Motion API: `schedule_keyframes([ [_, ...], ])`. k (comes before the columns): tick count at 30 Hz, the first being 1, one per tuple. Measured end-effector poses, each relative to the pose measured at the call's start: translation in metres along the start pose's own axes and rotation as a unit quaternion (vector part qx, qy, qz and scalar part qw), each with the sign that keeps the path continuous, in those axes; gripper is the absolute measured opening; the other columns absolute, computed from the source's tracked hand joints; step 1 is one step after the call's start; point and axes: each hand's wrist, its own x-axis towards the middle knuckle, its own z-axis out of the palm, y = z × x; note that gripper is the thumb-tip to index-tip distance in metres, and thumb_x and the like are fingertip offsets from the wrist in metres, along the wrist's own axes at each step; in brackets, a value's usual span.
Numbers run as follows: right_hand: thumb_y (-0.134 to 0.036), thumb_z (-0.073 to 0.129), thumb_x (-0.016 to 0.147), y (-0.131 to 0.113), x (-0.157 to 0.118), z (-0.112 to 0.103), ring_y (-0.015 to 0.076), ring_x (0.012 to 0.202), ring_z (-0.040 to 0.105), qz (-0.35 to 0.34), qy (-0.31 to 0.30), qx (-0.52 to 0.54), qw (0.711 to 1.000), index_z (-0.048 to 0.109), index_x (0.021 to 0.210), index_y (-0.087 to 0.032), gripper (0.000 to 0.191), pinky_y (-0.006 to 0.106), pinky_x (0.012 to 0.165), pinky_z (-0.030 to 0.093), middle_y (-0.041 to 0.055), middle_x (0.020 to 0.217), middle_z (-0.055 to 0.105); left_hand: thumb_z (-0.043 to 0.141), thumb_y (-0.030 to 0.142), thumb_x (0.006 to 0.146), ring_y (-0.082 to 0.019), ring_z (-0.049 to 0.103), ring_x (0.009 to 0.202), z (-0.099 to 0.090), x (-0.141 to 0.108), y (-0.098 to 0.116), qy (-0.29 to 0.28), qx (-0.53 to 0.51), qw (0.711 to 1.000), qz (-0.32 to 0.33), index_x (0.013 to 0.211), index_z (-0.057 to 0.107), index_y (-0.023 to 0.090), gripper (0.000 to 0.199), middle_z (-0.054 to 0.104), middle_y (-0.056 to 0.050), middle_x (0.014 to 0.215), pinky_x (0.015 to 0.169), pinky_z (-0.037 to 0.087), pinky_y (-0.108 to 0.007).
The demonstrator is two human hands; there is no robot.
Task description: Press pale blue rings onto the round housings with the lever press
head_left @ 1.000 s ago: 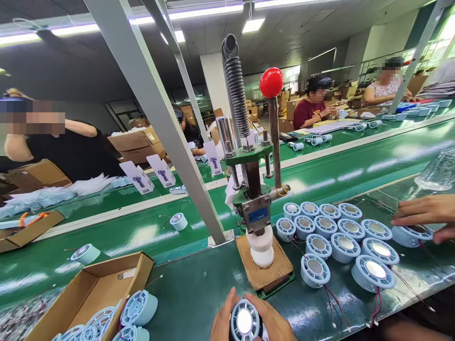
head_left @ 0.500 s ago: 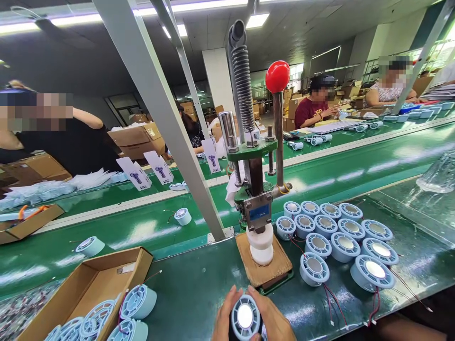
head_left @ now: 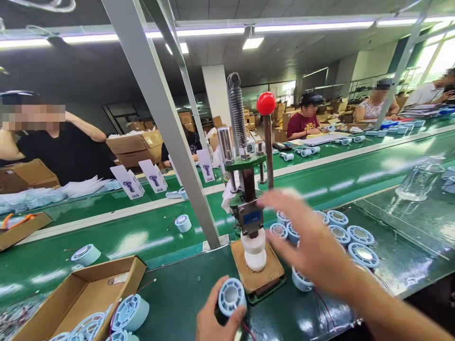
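Note:
My left hand (head_left: 212,318) grips a light-blue round fan housing (head_left: 232,294) with a silver disc at its centre, thumb and fingers on its sides. A thin red wire hangs below it. My right hand (head_left: 316,244), blurred by motion, is raised with its fingers apart and holds nothing. It is in front of and beside the green hand press (head_left: 251,218), below the press lever's red knob (head_left: 266,103). Under the ram sits a white round block (head_left: 255,259) on a brown wooden pad (head_left: 240,267). My right arm partly hides several more fan housings (head_left: 363,255) on the bench.
A cardboard tray (head_left: 133,272) with blue rings stands at the left, more housings (head_left: 131,312) beside it. A slanted metal post (head_left: 170,128) rises behind the bench. Beyond runs a green conveyor (head_left: 142,237), with people at its far side. A clear plastic container (head_left: 417,180) stands at right.
My right hand has let go of the housing and moved up and right towards the press. My left hand alone now holds the housing, a little further left and higher. The view has tilted upward.

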Motion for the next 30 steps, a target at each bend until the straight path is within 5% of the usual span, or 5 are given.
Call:
schedule_keyframes([
  [3,-0.016,0.055,0.087,0.022,0.114,-0.031,0.0227,0.118,0.052,-0.033,0.16,-0.01,0.987,0.055,0.125,-0.015,0.038,0.043,0.101,0.047,0.0093,0.124,0.057,0.07,0.045,0.065,-0.028,0.066,0.105,-0.002,0.034,0.039,0.006,-0.026,1.0,0.015,0.12,0.062,0.018,0.062,0.072,-0.008,0.115,0.096,0.05,-0.041],
  [5,-0.019,0.049,0.091,0.04,0.166,-0.027,0.0176,0.099,0.061,-0.003,0.18,0.042,0.983,0.058,0.119,-0.011,0.03,0.034,0.089,0.051,0.0082,0.106,0.063,0.072,0.041,0.064,-0.028,0.066,0.105,0.01,0.051,0.056,-0.02,-0.059,0.997,0.037,0.12,0.062,0.015,0.062,0.071,-0.01,0.116,0.097,0.05,-0.04],
  [9,-0.021,0.033,0.096,0.062,0.203,-0.001,0.0025,0.047,0.053,0.055,0.147,0.177,0.972,0.062,0.089,-0.009,0.033,0.018,0.054,0.042,-0.0009,0.072,0.058,0.074,0.029,0.064,-0.026,0.066,0.104,0.044,0.069,0.064,-0.077,-0.143,0.984,0.074,0.12,0.063,0.013,0.059,0.071,-0.012,0.117,0.095,0.051,-0.036],
  [24,-0.021,0.038,0.094,0.05,0.196,-0.011,0.0036,0.053,0.056,0.076,0.138,0.222,0.962,0.061,0.085,-0.01,0.026,0.019,0.062,0.043,-0.0027,0.074,0.058,0.059,0.035,0.077,-0.027,0.06,0.117,0.062,0.069,0.028,-0.056,0.009,0.993,0.101,0.14,0.039,0.012,0.07,0.062,-0.014,0.13,0.101,0.044,-0.037],
  [30,-0.031,0.044,0.091,-0.005,0.059,-0.073,0.0184,0.088,0.066,0.044,0.156,0.164,0.973,0.066,0.096,-0.034,0.023,0.034,0.069,0.055,-0.0015,0.09,0.064,0.063,0.053,0.066,-0.032,0.067,0.101,0.066,0.091,0.02,-0.012,0.021,0.996,0.081,0.138,0.044,0.012,0.085,0.072,-0.011,0.114,0.091,0.052,-0.042],
])
